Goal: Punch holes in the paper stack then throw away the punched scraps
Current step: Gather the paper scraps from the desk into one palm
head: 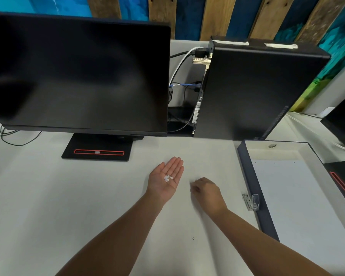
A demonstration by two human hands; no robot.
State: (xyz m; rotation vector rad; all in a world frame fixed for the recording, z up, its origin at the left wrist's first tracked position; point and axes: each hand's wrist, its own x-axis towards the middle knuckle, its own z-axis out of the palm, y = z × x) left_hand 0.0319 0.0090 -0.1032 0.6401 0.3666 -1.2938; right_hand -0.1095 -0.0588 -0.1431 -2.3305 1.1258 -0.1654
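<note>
Collecting scraps [168,178] into flat, upturned left hand [159,185]; right hand [206,191] fingers [194,189] curled on counter [68,196], catch unclear. Next: reaching a bin.

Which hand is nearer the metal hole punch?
Right. The right hand is just left of the hole punch; the left hand, palm up holding paper scraps, is farther left.

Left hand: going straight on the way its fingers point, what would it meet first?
Ahead of the left hand lies bare desk, then probably the near left corner of the computer tower; depth is unclear.
</note>
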